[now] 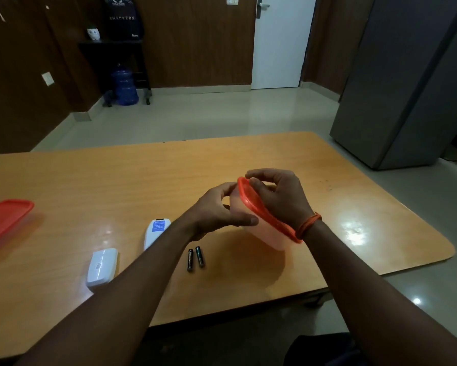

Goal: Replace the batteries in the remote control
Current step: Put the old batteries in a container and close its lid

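My left hand (217, 212) grips the side of a translucent plastic box (264, 233) held tilted above the table. My right hand (277, 194) grips its red lid (261, 210), fingers curled over the lid's far edge. Two dark batteries (195, 258) lie side by side on the table just below my left wrist. A white remote control (156, 232) lies face down, partly hidden by my left forearm. Its white battery cover (102, 266) lies apart, to the left.
A second box with a red lid (3, 220) sits at the table's left edge (0, 165). The wooden table's near edge (248, 305) runs under my forearms. A grey cabinet (407, 88) stands to the right on the floor.
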